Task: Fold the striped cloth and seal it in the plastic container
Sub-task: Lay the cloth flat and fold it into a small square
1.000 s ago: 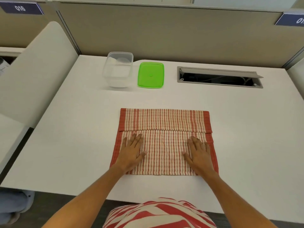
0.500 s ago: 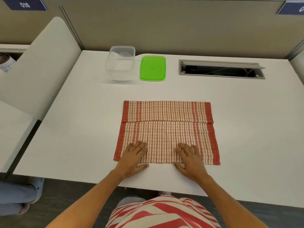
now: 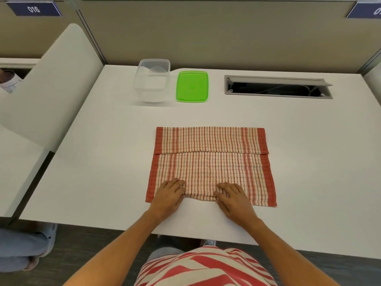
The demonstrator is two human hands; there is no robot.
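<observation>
The red-and-cream striped cloth (image 3: pixel 210 162) lies flat on the white desk, its far part folded over toward me. My left hand (image 3: pixel 168 197) and my right hand (image 3: pixel 234 198) rest at its near edge, fingers curled and pinching the hem, which bunches slightly between them. The clear plastic container (image 3: pixel 152 79) stands open at the back of the desk. Its green lid (image 3: pixel 192 86) lies flat just to the right of it.
A grey cable slot (image 3: pixel 278 87) is sunk into the desk at the back right. Beige partition walls close the back. A white divider panel (image 3: pixel 47 85) stands at the left. The desk's front edge runs just under my wrists.
Both hands slid back from the middle of the cloth to its near edge and closer together. Their fingers went from flat to curled on the hem.
</observation>
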